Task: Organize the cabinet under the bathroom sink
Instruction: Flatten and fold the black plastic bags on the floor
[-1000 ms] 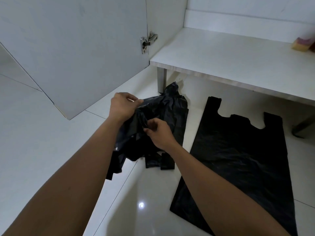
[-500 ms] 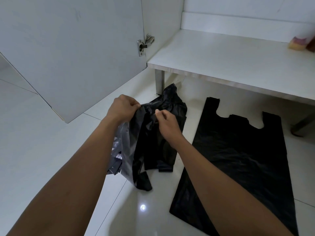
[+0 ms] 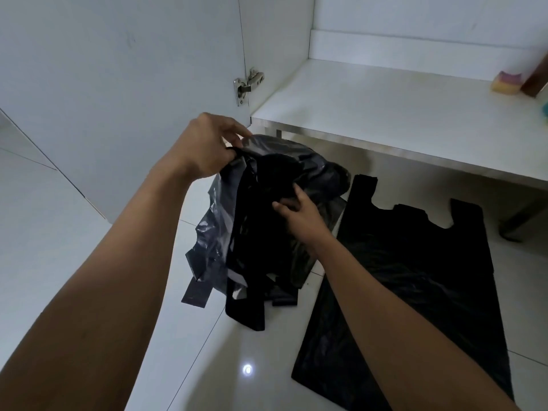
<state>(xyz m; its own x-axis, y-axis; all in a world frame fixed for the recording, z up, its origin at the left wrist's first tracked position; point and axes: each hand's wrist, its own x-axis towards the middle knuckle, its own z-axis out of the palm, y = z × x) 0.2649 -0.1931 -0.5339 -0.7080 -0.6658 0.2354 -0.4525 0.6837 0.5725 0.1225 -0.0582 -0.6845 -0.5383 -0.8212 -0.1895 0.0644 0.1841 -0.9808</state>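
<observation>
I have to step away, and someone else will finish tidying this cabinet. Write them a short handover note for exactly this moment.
Hands: the left hand grips the top of the bunch of black plastic bags. The right hand has its fingers curled into the middle of the bunch.
Done: one flat black bag is spread on the floor, right of the bunch, below the cabinet shelf.
Left: probably separate and flatten the rest, then stow them all.
The cabinet door is open and a sponge sits far right on the shelf.
</observation>
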